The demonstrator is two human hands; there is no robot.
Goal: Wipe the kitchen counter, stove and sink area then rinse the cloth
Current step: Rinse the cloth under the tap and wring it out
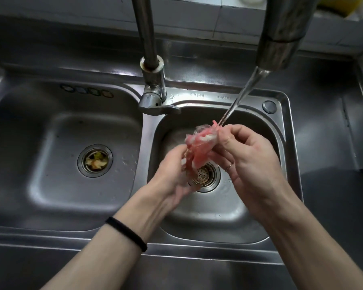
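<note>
- The pink cloth (197,148) is bunched in the air over the right basin (210,212) of the steel sink, just above its drain (205,174), with the water stream (237,101) from the tap spout (281,38) landing on its upper end.
- The right hand (245,162) has its fingers (228,132) pinched shut on the cloth's top right edge; the left hand (172,176) has its fingers curled shut around the lower part, though blur hides how tight.
- The cloth's long axis runs on a slant, from upper right at the stream down to lower left toward the left palm; its frayed upper end points at the water.
- Risks, as I judge them: the stream hits an edge close to the right fingers, so water could glance off and splash onto the bench (333,122) just wiped.
- A slack grip on wet fabric could let it drop onto the drain and pick up grime.
- The left basin's drain (95,161) holds food scraps; swinging the cloth that way would soil it again.
- Only the top is under the flow, so the lower folds may stay dirty unless it is turned.
</note>
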